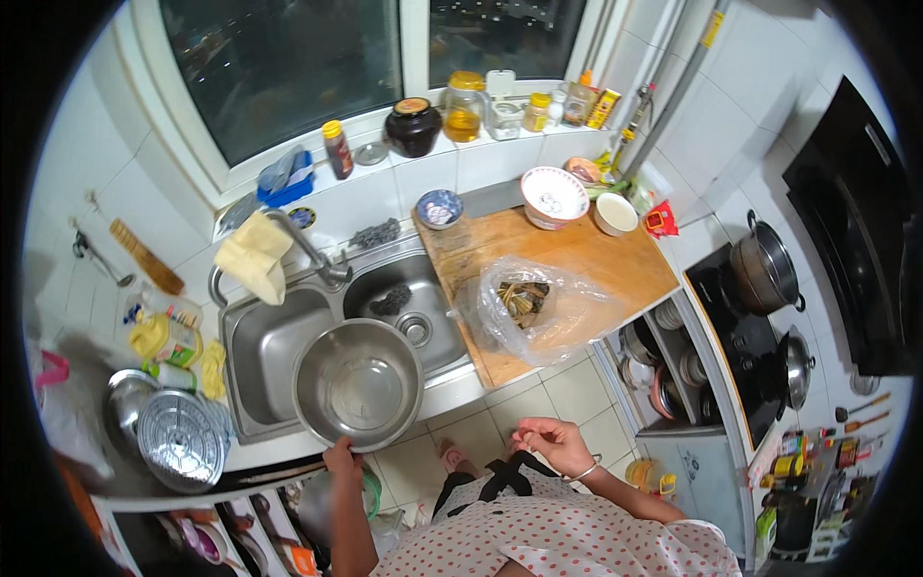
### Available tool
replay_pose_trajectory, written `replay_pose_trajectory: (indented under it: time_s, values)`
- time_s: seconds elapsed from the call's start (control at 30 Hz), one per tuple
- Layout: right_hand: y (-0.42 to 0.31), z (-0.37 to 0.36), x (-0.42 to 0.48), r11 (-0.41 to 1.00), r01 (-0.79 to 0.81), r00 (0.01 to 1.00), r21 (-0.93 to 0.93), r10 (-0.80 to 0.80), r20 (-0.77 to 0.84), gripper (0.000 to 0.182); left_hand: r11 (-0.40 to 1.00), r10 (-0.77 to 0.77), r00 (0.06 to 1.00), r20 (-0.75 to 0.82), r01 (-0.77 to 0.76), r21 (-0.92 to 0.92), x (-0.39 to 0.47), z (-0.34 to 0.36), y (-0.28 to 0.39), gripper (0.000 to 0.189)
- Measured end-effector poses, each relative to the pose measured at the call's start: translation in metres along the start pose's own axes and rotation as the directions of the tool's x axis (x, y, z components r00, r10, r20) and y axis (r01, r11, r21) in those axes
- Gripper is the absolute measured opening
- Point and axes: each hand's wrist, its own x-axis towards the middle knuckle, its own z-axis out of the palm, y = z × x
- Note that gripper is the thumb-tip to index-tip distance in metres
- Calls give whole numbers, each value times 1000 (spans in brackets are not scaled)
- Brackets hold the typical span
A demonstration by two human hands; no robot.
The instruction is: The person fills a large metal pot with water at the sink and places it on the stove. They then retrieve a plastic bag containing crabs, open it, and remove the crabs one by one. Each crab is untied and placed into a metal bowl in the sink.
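Note:
My left hand (343, 457) grips the near rim of a large stainless steel basin (360, 386), which overlaps the double sink. My right hand (551, 441), with a bracelet at the wrist, is held in front of my body, fingers curled; whether something small is between them cannot be told. Beyond it, an open clear plastic bag (577, 310) with brownish, ridged contents (523, 303) lies on the wooden board (454, 249). A dark scouring pad (391, 299) lies in the right sink bowl (443, 339). A pale yellow cloth (254, 256) hangs over the faucet (310, 249).
A blue bowl (438, 210), a patterned bowl (554, 197) and a small white bowl (616, 214) stand along the board's back. To the right, a pot (766, 267) is on the black stove (728, 324). A steamer plate (182, 440) leans left of the sink.

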Motion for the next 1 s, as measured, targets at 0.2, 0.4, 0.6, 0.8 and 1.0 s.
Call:
replay_pose_trajectory:
  time_s: [0.2, 0.4, 0.6, 0.8, 1.0]
  values:
    - [-59, 9, 4, 985, 154, 988, -74, -152, 25, 24, 992, -103, 992, 77, 107, -63, 9, -1, 4, 17]
    - [-112, 1, 24, 899, 401, 916, -179, -396, 61, 19, 991, -133, 987, 93, 133, 10, -7, 5, 15, 24]
    - [-120, -14, 44, 725, 602, 793, -335, -593, 142, 14, 976, -102, 988, -116, 122, 179, -30, -5, 40, 32]
    - [-154, -45, 85, 557, 552, 773, -621, -622, 130, 20, 866, 403, 880, -253, -277, 415, -22, -23, 50, 32]
    - [-127, -37, 171, 190, 390, 918, -901, -163, 363, 36, 818, 520, 845, 121, -534, 213, -55, 69, 71, 27]
